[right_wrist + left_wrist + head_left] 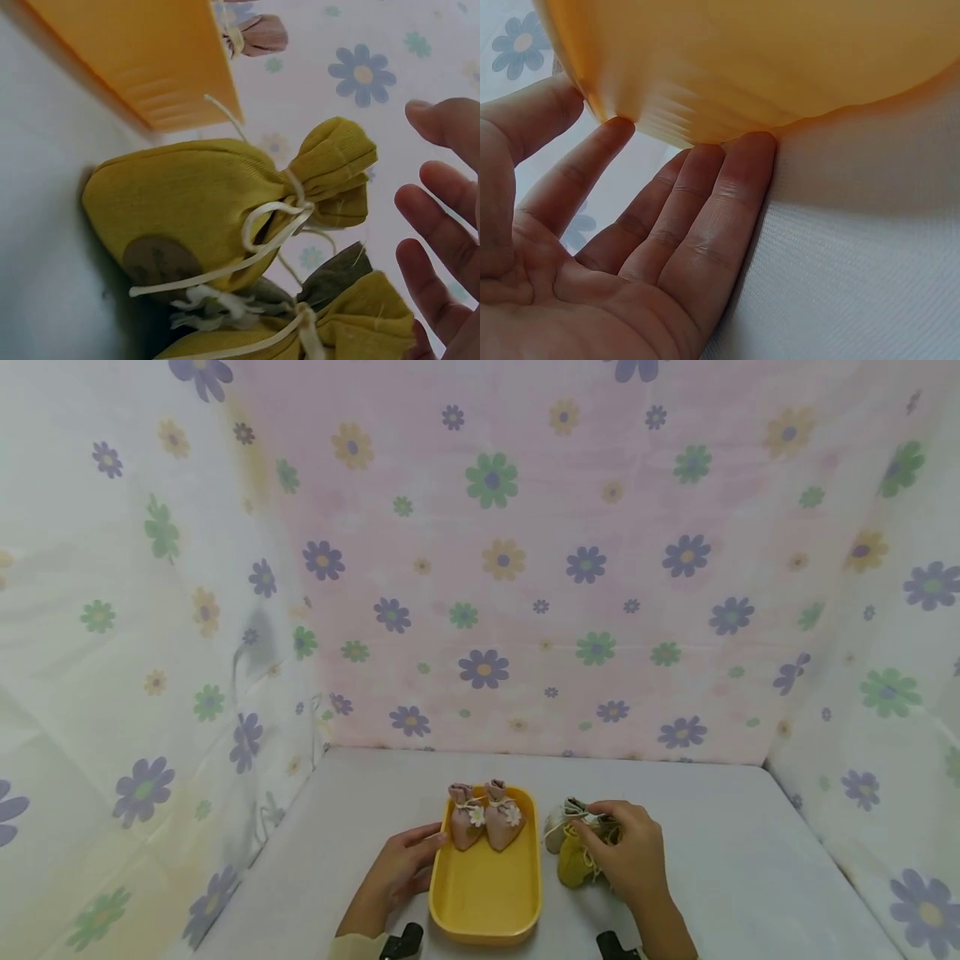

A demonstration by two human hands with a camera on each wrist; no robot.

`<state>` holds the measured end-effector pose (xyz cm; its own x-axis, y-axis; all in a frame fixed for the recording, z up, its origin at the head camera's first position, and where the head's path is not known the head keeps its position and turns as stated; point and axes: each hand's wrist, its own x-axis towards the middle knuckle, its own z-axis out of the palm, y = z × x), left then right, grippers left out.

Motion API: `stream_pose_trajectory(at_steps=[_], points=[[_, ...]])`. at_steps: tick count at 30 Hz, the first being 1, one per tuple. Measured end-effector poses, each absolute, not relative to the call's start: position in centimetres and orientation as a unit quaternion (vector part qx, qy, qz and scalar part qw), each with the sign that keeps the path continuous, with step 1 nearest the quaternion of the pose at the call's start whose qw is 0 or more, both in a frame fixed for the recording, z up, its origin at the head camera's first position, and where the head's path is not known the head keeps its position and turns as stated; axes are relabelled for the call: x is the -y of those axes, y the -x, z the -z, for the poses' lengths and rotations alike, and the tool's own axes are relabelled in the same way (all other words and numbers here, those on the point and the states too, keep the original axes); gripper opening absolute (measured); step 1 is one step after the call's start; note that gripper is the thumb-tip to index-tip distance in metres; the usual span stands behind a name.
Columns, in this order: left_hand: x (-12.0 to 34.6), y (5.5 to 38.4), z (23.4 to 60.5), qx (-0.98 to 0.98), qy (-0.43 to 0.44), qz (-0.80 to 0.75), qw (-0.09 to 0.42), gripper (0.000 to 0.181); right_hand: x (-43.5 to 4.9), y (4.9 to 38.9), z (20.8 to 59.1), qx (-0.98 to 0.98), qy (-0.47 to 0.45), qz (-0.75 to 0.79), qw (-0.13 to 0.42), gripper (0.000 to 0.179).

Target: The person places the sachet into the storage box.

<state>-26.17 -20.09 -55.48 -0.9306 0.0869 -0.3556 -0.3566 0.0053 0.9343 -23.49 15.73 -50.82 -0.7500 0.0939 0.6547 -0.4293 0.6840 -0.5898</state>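
Note:
My left hand (401,870) is at the left side of a yellow tray (486,893). In the left wrist view its nearly straight fingertips touch the tray's outer wall. Inside the tray, at the far end, lie two pink drawstring pouches (467,835), each tied with cord and trimmed with a white flower. My right hand (633,852) hovers at a cluster of pouches right of the tray. In the right wrist view its fingers stand apart from the neck of a mustard-yellow drawstring pouch (180,195). A second mustard pouch (367,315) and a dark grey-green one (337,277) crowd beside it.
A beige pouch (554,837) stands at the left of the cluster, near the tray's right wall. Everything is on a white tabletop (750,860). Flower-print curtains (525,527) enclose the table at the back and both sides.

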Motion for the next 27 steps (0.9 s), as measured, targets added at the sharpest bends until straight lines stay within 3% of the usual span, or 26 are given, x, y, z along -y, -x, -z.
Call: stream_pose_trajectory(at_steps=[11,19,27], points=[[20.1,26.3,55.7,-0.689,0.107,-0.699,0.161,0.07,-16.2,23.3,51.9,0.904,-0.059,-0.322,0.275,0.04],[20.0,26.2,55.6,-0.691,0.111,-0.698,0.155,0.07,-16.2,23.4,52.1,0.915,-0.065,-0.279,0.286,0.05],[19.9,25.9,55.2,-0.695,0.114,-0.693,0.154,0.068,-16.1,23.7,53.2,0.919,-0.054,-0.274,0.28,0.047]])
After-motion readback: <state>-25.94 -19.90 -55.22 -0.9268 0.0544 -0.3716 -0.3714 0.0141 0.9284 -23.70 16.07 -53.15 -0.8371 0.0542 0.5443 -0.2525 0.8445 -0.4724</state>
